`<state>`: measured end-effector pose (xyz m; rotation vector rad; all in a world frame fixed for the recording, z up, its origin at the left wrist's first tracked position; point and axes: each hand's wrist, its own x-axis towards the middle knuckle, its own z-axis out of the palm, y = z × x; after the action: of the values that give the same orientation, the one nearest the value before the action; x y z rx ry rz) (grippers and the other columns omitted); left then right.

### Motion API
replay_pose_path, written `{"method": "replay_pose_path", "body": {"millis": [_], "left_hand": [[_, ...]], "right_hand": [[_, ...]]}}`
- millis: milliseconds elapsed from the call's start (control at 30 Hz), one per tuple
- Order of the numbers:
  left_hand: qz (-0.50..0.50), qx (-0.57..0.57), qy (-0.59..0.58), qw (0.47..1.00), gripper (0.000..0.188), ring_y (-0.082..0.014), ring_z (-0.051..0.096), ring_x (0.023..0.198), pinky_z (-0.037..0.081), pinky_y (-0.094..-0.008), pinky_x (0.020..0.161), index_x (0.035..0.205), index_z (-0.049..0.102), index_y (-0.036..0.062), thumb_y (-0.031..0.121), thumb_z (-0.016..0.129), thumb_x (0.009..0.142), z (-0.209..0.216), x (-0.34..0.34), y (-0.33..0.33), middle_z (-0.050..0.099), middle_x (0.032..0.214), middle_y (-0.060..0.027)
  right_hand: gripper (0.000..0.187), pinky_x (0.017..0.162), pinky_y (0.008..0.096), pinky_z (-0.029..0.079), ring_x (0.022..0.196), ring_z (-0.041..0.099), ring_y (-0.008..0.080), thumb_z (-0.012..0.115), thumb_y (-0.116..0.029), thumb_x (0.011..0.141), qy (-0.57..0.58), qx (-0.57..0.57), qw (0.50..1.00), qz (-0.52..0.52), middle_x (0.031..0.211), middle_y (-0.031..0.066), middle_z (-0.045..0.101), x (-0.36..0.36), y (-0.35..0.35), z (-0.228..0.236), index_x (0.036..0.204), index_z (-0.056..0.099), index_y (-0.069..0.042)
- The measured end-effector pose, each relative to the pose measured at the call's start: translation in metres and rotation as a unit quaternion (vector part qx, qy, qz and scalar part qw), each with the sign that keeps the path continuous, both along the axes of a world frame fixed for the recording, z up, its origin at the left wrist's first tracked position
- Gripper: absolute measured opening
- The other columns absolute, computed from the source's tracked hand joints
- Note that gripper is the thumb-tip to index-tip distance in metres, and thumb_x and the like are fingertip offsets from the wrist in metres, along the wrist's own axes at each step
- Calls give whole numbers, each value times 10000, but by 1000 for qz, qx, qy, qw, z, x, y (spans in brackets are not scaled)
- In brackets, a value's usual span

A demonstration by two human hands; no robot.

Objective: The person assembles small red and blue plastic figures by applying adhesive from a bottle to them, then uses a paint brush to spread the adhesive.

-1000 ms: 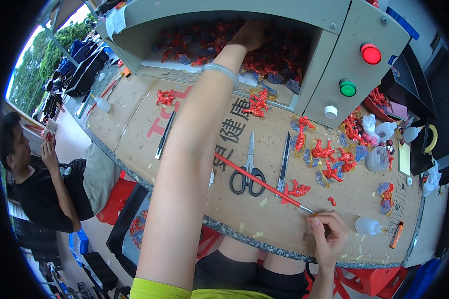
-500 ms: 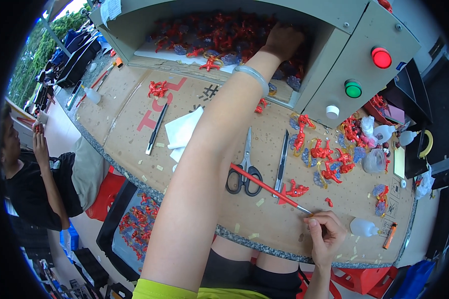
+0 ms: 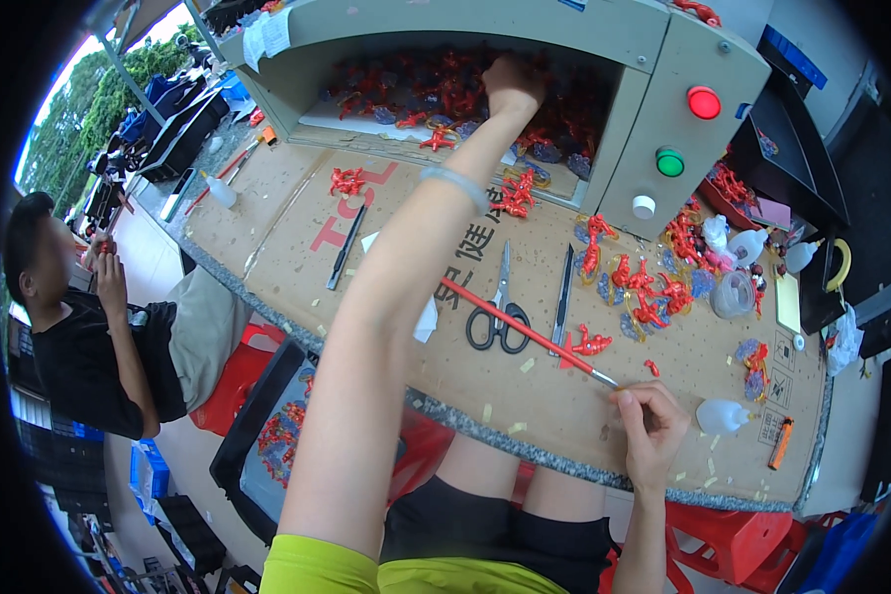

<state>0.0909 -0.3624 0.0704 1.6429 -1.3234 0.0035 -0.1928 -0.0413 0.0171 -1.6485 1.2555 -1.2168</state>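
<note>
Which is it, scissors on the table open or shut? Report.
Shut: the scissors' blades lie together, narrowing to one point.

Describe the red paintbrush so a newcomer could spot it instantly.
On the cardboard-covered table by the grey cabinet, find the wearer's right hand near the front edge. It pinches one end of the paintbrush. Unlike the red figurines nearby, the brush is long and straight, slanting across the black-handled scissors.

Here on the bench [image 3: 564,436] lie black-handled scissors [image 3: 501,309], a slim cutter [image 3: 563,302] just beside them, another cutter [image 3: 346,249] over to the left! Across to the right, a squeeze bottle [image 3: 723,417], an orange stick [image 3: 782,445] near it. Out left, a person in black [image 3: 94,366] on a red stool [image 3: 236,386], trees [image 3: 69,178] beyond.
</note>
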Motion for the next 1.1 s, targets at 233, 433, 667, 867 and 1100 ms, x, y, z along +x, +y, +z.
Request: {"method": "replay_pose_path", "body": {"millis": [233,433,667,867,1100], "left_hand": [[-285,17,185,940,40,-160,640,902,528,-277,753,844,479,-44,-71,503,861,-22,-26,195,664,976,-182],[-330,-25,162,930,72,-237,677,839,531,-284,693,832,518,-33,-93,553,814,-36,-103,358,666,993,-175],[-298,8,451,841,240,-181,633,911,511,-253,754,1063,540,-9,-55,592,834,-50,-133,384,617,1036,-141],[-337,203,553,735,447,-122,612,892,484,-219,785,1255,435,-31,-48,592,837,-62,-117,379,604,988,-94],[-348,193,584,708,441,-153,632,901,491,-231,785,1254,418,-63,-68,567,838,-60,-115,377,602,991,-119]], "right_hand": [[136,627,209,417,701,531,93,547,-22,878,-144,13,988,-54,849,94,625,-13,12,-5,934,642,56],[259,681,191,454,777,575,73,548,-50,901,-288,152,938,118,901,78,637,14,19,27,1137,565,56],[169,619,169,474,756,594,50,582,-50,895,-238,188,946,116,852,47,642,6,35,-1,1035,606,40],[107,635,193,482,745,584,58,564,-27,898,-226,141,958,105,852,39,609,3,35,-4,982,591,34],[93,653,204,472,707,569,75,562,-47,905,-250,176,941,142,803,27,579,5,29,-7,963,575,24]]}}
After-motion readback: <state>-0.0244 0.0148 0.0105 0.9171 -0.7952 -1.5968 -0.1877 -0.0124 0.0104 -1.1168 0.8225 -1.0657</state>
